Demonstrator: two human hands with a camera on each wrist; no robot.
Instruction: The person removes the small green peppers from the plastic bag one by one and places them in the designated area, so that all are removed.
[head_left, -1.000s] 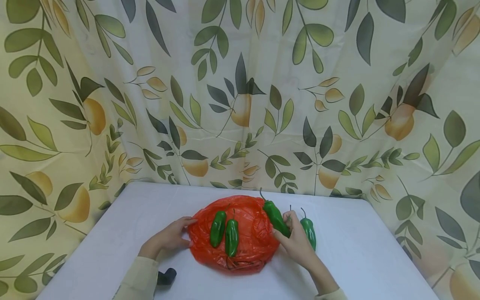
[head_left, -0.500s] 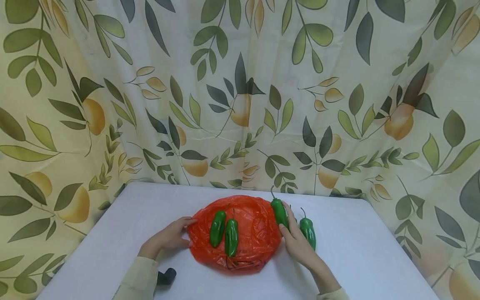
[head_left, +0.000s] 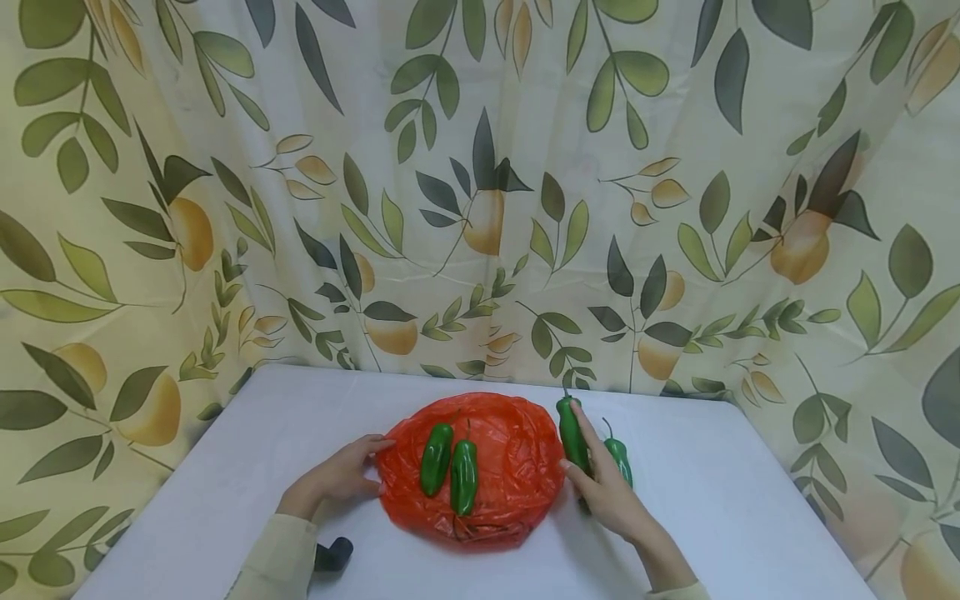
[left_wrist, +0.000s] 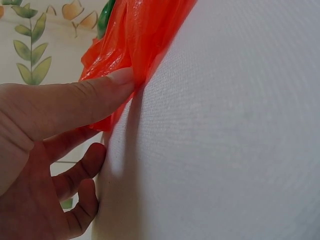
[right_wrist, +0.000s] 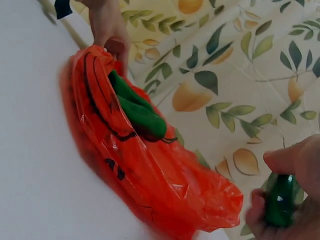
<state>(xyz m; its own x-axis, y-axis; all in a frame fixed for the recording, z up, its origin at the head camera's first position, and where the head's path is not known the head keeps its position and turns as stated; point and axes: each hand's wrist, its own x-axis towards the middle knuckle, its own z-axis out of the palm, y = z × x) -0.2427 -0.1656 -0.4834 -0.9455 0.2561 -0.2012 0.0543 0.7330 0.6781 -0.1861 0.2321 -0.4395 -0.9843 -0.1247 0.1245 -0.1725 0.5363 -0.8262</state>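
A crumpled red plastic bag (head_left: 517,467) lies on the white table, with two green peppers (head_left: 463,477) on it side by side. My left hand (head_left: 341,472) pinches the bag's left edge between thumb and fingers, as the left wrist view shows. Just off the bag's right side, my right hand (head_left: 609,492) grips another green pepper (head_left: 572,437), its stem pointing away from me. Beyond that hand lies a further green pepper (head_left: 618,458), partly covered by it. A bit of green shows under the right hand; what it belongs to is mostly hidden.
A small black object (head_left: 334,554) sits beside the left sleeve, which partly hides it. The white table (head_left: 720,500) extends to both sides of the bag. Behind its far edge hangs a leaf-and-fruit patterned curtain (head_left: 480,208).
My right hand has carried its pepper rightward from over the bag's right edge to beside the bag. The left hand and the two peppers on the bag stay in place.
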